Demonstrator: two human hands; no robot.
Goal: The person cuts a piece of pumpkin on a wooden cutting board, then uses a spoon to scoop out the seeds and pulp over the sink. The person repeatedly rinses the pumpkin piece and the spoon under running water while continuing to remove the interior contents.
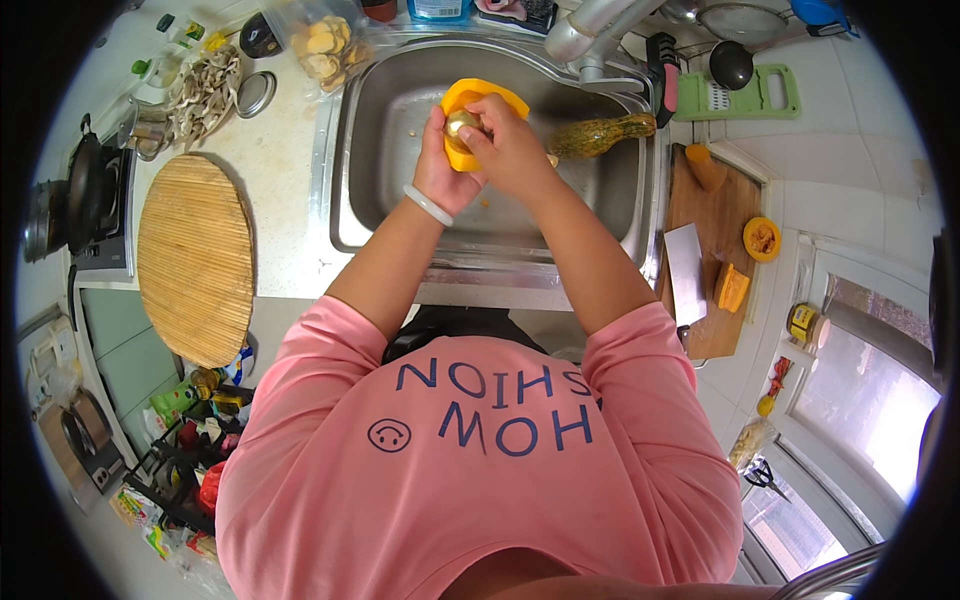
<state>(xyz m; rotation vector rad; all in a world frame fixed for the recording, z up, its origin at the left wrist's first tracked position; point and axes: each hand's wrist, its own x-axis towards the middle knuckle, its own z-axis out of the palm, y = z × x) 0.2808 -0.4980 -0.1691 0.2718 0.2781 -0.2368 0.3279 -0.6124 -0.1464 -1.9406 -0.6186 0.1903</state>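
Over the stainless steel sink [390,202], my left hand [450,176] cups a piece of orange-fleshed pumpkin [465,94] from below. My right hand [514,150] grips a shiny gold-coloured metal tool [463,124], possibly a spoon, against the hollow of the piece; its handle is hidden by the fingers. To the right of my hands, a long green-and-yellow mottled squash piece [600,136] lies in the sink. Small bits lie on the sink's bottom. A pale bangle is on my left wrist.
At right, a wooden cutting board [720,202] bears a cleaver [685,274] and cut pumpkin pieces [731,288]. A round bamboo board [196,259] lies left, near mushrooms [204,94] and a bag of sliced food [326,49]. The faucet [592,45] overhangs the sink's back.
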